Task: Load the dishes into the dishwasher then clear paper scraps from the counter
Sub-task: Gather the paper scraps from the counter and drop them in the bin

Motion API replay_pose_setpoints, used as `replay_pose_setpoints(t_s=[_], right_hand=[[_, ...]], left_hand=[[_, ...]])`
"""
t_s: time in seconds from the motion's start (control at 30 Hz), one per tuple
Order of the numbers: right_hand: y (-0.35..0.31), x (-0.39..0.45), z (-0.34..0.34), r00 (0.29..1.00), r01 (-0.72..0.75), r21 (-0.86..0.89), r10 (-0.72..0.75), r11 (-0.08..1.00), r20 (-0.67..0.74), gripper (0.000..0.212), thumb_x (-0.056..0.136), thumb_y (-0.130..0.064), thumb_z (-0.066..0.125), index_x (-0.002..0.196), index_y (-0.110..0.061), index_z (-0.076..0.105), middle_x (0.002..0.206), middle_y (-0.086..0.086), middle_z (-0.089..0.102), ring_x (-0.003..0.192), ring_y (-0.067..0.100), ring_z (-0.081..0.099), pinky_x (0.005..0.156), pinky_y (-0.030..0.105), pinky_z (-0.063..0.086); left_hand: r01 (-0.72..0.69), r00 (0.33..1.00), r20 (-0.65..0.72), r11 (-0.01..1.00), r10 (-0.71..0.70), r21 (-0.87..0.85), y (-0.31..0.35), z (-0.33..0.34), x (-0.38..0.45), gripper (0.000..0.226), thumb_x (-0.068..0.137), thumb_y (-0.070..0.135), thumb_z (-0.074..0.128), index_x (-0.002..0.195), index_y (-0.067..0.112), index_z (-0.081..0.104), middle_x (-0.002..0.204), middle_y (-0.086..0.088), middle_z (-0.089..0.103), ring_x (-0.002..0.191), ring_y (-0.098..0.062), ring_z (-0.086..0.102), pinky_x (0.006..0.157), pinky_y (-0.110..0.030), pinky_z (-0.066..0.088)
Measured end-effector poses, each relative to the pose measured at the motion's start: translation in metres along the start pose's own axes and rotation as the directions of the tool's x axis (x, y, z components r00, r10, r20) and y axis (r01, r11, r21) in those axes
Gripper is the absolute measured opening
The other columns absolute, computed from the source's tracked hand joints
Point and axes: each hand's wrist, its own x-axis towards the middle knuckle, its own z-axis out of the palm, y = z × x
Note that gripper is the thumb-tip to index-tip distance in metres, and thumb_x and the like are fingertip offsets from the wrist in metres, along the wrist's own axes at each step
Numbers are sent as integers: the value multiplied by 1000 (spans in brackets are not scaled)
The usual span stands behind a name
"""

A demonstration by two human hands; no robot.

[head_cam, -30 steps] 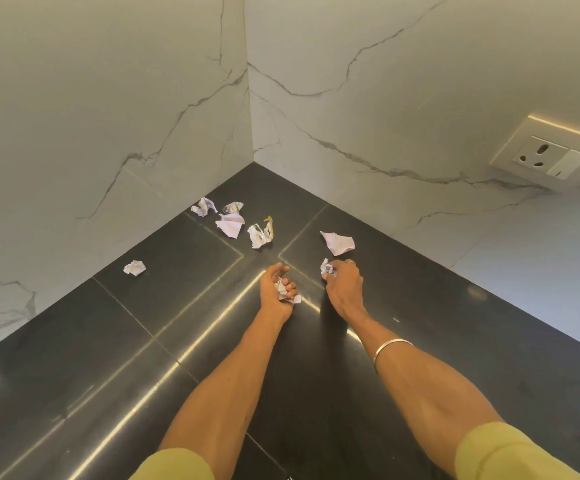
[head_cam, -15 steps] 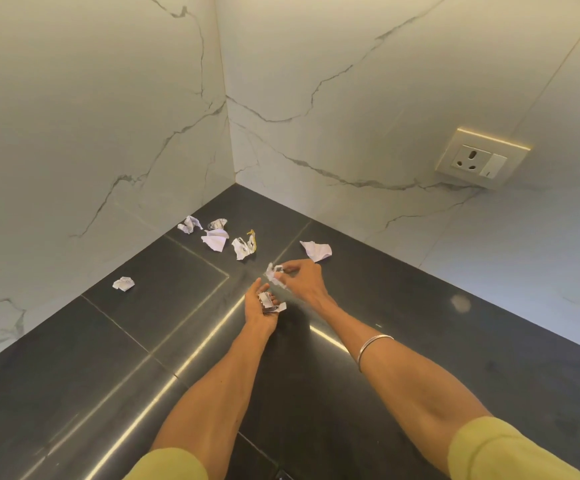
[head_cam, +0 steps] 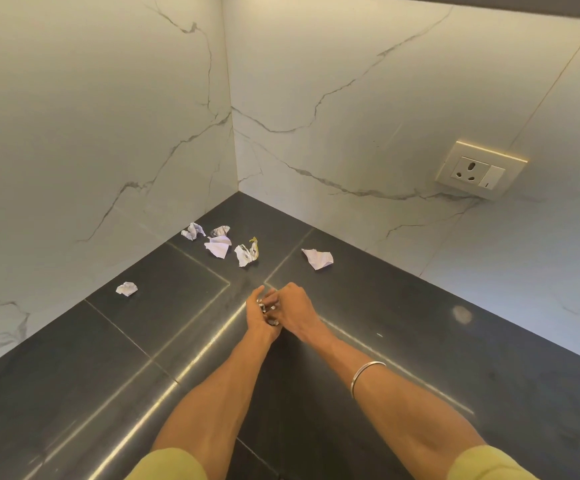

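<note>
Head view looks down on both hands meeting over the dark counter (head_cam: 420, 341), and they're busy with paper. Left hand (head_cam: 259, 318) is cupped with its fingers curled around a small wad of collected scraps (head_cam: 268, 311), just peeking white between the two hands. Right hand (head_cam: 293, 311) is pressed in against it, fingertips bent into that same wad, so it looks like it's tucking a piece in; whether it pinches a piece of its own is hidden by the knuckles.

Plenty left on the counter. One flat crumpled scrap (head_cam: 318, 258) lies just beyond the right hand, the closest pick. A cluster sits further out, ahead of the left hand toward the wall corner: a piece with a yellow edge (head_cam: 247, 252), a folded one (head_cam: 217, 245), and two small balls (head_cam: 193, 232) (head_cam: 221, 231) behind it. A lone ball (head_cam: 127, 288) rests well off to the left of the left hand.

These should be featherweight, soft and springy, nothing breakable. My read: pinch each by a raised crease or peak rather than scraping at flat edges on that glossy stone, and keep the left fist snug, since crushed paper tends to spring open and spill out.
</note>
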Motion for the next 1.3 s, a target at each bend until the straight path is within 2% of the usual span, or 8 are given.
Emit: replay_pose_setpoints(t_s=[0.23, 0.37, 0.53, 0.63, 0.77, 0.93, 1.1, 1.3], right_hand=[[12, 34, -49, 834, -209, 192, 72, 959, 547, 38, 82, -18, 78, 118, -26, 72, 112, -4, 73, 104, 8, 67, 92, 19, 49], [37, 42, -49, 957, -282, 494, 204, 822, 206, 18, 87, -16, 73, 103, -20, 78, 101, -2, 75, 90, 9, 68, 70, 14, 50], [76, 64, -45, 899, -273, 242, 337, 931, -280, 55, 81, 12, 49, 117, -23, 71, 121, -2, 60, 111, 20, 57, 93, 32, 51], [85, 79, -48, 931, -257, 100, 274, 961, -240, 66, 76, 14, 56, 133, -19, 59, 139, 11, 50, 130, 30, 44, 104, 39, 44], [94, 96, -40, 934, -347, -109, 354, 931, 45, 72, 85, -5, 60, 149, -30, 37, 152, 7, 39, 138, 31, 39, 108, 43, 40], [93, 82, -26, 949, -316, -295, 302, 902, -93, 45, 91, -15, 64, 135, -14, 54, 123, 11, 59, 113, 30, 55, 87, 37, 52], [77, 55, -17, 938, -334, -226, 299, 915, -178, 17, 94, -5, 51, 102, -5, 66, 94, 10, 60, 87, 31, 64, 66, 31, 43], [58, 30, -5, 946, -324, 32, 325, 946, -14, 12, 88, -12, 62, 98, -10, 69, 103, 11, 67, 93, 32, 64, 68, 27, 42]], left_hand=[[-43, 985, -161, 995, 57, 91, -4, 16, 26, 15, 73, 21, 58, 67, 8, 61, 70, -11, 66, 40, -22, 55, 42, -21, 45], [-35, 990, -134, 999, 37, 11, 1, 21, 36, 24, 82, 17, 57, 61, 13, 46, 48, 1, 45, 25, -9, 25, 30, -12, 18], [46, 999, -22, 995, -48, -89, 11, 13, 46, 31, 85, 17, 59, 58, 15, 42, 41, 6, 38, 25, -7, 22, 27, -15, 15], [59, 998, -6, 991, -60, -121, 12, 13, 46, 32, 84, 18, 59, 57, 15, 43, 41, 6, 38, 25, -7, 22, 28, -14, 15], [43, 999, -24, 990, -47, -133, 11, 14, 47, 33, 85, 18, 59, 56, 15, 44, 43, 6, 37, 26, -7, 21, 30, -13, 15], [51, 999, -7, 980, -53, -190, 15, 12, 47, 30, 85, 18, 59, 58, 14, 46, 42, 5, 40, 26, -7, 25, 28, -14, 17], [24, 1000, 11, 987, -23, -157, 9, 4, 37, 27, 87, 20, 60, 61, 13, 51, 45, 3, 42, 28, -8, 28, 29, -14, 20], [7, 1000, 13, 992, -5, -129, 12, -14, 17, 23, 87, 22, 59, 66, 13, 54, 49, 3, 43, 30, -8, 30, 30, -13, 20]])
